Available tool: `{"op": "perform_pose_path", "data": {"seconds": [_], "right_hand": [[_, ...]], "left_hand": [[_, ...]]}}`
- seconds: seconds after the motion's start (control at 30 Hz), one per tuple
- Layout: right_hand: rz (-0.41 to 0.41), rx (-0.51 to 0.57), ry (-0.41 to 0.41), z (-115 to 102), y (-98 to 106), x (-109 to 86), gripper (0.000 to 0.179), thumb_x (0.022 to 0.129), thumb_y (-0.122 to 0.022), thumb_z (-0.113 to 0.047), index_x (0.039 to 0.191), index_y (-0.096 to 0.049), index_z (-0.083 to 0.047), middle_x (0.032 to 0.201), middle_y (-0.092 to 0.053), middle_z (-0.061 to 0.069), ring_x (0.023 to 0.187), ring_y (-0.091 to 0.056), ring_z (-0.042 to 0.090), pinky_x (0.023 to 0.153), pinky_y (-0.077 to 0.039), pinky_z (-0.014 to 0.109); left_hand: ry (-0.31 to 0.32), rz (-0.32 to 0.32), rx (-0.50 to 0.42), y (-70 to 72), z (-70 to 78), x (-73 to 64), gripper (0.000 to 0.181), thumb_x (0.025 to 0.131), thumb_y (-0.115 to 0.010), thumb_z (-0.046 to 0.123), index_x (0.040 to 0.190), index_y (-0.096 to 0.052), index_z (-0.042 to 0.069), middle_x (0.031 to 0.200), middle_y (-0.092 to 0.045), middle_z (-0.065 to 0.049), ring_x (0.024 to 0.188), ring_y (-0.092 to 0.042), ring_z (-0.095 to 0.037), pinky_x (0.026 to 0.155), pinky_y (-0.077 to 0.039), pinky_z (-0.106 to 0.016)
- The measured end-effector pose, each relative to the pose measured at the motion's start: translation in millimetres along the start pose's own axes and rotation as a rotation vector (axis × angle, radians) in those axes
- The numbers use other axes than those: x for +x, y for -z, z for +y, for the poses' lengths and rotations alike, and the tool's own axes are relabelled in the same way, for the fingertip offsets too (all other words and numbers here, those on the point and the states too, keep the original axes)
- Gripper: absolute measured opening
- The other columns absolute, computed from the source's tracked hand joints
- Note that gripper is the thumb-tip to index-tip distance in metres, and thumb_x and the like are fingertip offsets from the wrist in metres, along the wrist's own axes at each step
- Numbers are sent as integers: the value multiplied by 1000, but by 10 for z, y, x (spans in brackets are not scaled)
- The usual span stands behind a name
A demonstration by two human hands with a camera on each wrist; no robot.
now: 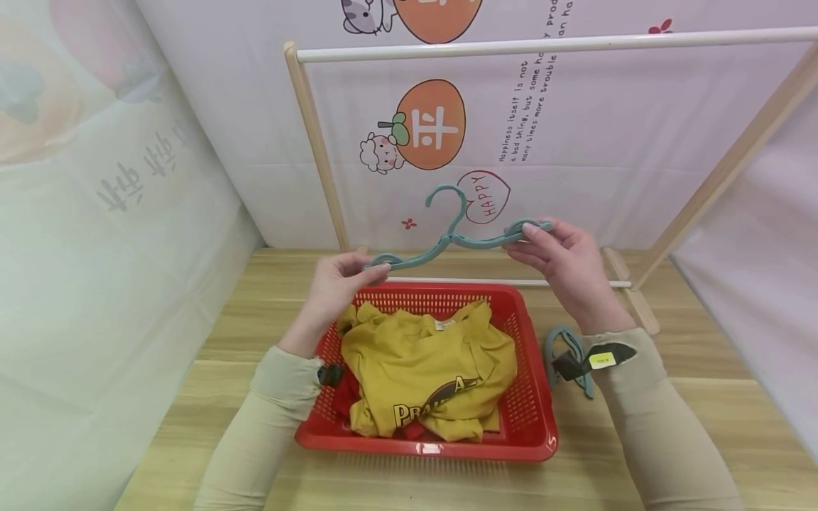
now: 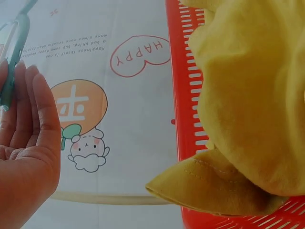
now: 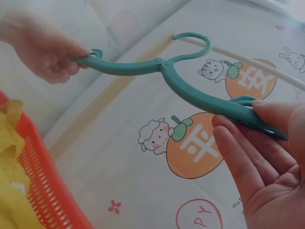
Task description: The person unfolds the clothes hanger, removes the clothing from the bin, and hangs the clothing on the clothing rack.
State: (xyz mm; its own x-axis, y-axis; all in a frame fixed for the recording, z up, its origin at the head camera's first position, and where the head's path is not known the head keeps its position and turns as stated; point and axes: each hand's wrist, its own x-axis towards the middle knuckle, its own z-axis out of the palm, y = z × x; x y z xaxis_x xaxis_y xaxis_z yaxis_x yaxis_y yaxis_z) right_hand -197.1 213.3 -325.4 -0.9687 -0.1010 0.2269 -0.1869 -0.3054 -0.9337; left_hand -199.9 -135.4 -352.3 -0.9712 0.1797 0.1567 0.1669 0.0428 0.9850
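A teal folding clothes hanger (image 1: 450, 240) is held up above the back of a red basket, its hook pointing upward and its two arms spread. My left hand (image 1: 335, 284) pinches the tip of the left arm between thumb and fingers. At the other end, my right hand (image 1: 569, 266) pinches the right arm's tip, thumb on top, as the right wrist view also shows with the hanger (image 3: 200, 98). Below lies a mustard-yellow shirt (image 1: 428, 362) with dark lettering, crumpled in the red basket (image 1: 540, 419). Something red shows under the shirt.
Behind the basket stands a wooden rack with a white top rail (image 1: 543, 46) and wooden posts (image 1: 313, 135). Another teal hanger (image 1: 584, 383), folded, lies on the wood-grain table (image 1: 211, 397) right of the basket, partly behind my right wrist. A printed white cloth covers the back.
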Motion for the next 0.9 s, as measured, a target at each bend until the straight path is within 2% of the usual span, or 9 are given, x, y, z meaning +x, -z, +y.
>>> {"op": "perform_pose_path", "data": {"seconds": [0.13,0.4,0.7,0.9], "right_hand": [[-7,63,16,13,-34,3,17,98,-70,-12,107,-68,3,105,-75,15,96,-74,25,90,-55,40],[-9,82,12,80,-73,-5,21,99,-70,-14,111,-69,3,108,-74,14,99,-73,24,93,-53,40],[-3,56,-12,153,-97,-14,19,99,-70,-14,110,-70,1,108,-74,13,99,-73,23,93,-53,41],[-11,-56,-24,107,-125,-5,26,97,-73,-19,112,-69,1,110,-74,14,103,-72,25,93,-54,41]], "left_hand": [[-7,5,4,-20,7,-4,13,93,-76,8,99,-75,-3,90,-76,-9,89,-74,-29,88,-58,-46],[6,20,-37,-58,9,-10,13,93,-76,5,98,-73,-6,88,-76,-8,82,-74,-18,91,-55,-52],[-6,19,-25,-101,-6,-15,11,93,-77,10,97,-75,0,89,-75,-9,90,-73,-32,89,-57,-48],[-48,-30,-5,-146,-15,-14,12,94,-75,9,98,-75,-3,89,-75,-9,93,-72,-40,85,-59,-38]]}}
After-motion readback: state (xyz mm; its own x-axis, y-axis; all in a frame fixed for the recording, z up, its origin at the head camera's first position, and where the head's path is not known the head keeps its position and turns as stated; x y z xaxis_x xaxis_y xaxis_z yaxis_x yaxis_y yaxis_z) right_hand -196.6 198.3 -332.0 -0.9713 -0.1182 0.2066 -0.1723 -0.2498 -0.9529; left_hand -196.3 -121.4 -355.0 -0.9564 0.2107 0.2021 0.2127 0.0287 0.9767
